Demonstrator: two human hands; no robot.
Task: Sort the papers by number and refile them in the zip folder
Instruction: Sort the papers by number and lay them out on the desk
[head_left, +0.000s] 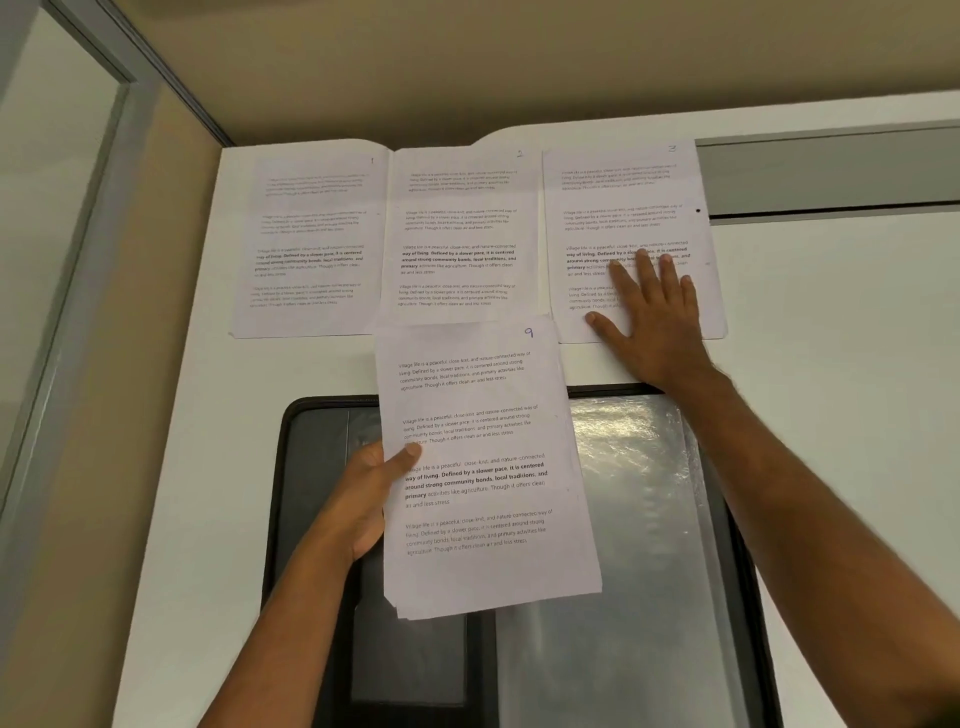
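Note:
Three printed sheets lie side by side at the far edge of the white table: sheet 1 (306, 239) on the left, sheet 2 (460, 234) in the middle, sheet 3 (618, 208) on the right. My right hand (647, 317) rests flat with spread fingers on the lower part of sheet 3. My left hand (363, 499) grips the left edge of a stack of papers (483, 478), thumb on top; its top sheet is marked 9. Under the stack lies the black-edged, clear zip folder (634, 519), near me.
The white table (831, 322) borders a beige partition (363, 62) at the back and a glass panel with a grey frame (78, 208) on the left. A grey channel (831, 171) runs along the back right of the table.

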